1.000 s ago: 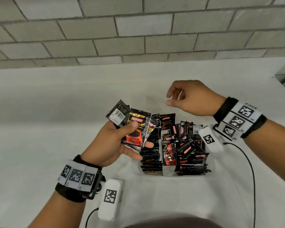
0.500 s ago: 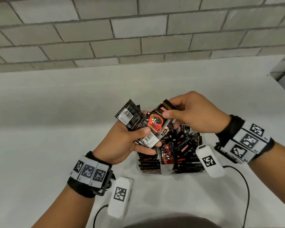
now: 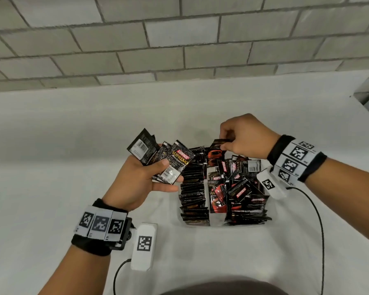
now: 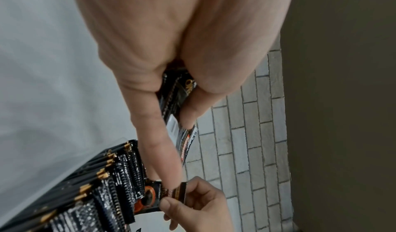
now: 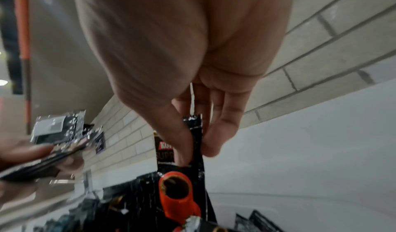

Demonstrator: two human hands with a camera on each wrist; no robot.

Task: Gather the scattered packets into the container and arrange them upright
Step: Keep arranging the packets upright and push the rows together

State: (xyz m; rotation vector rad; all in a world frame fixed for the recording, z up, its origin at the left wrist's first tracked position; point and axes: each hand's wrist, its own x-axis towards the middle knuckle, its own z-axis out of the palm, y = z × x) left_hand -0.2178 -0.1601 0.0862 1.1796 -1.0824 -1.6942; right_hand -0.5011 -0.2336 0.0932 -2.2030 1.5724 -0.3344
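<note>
A clear container (image 3: 216, 224) on the white table holds many black coffee packets (image 3: 193, 194); its left row stands upright, the right side is a jumble. My left hand (image 3: 136, 179) grips a fan of several black packets (image 3: 175, 161) just left of the container, seen edge-on as the stack (image 4: 177, 91) in the left wrist view. My right hand (image 3: 241, 135) pinches the top edge of a single packet (image 3: 216, 153) with a red cup picture, over the container's far end. The right wrist view shows that packet (image 5: 196, 152) hanging upright between thumb and fingers.
The white table (image 3: 73, 145) lies bare to the left and behind the container. A grey brick wall (image 3: 179, 39) runs along the table's far edge. A black cable (image 3: 320, 231) trails from my right wrist across the table at the right.
My right hand reached over to the fan in my left hand, took one packet from it, and has carried that packet right and down to the container's far end.
</note>
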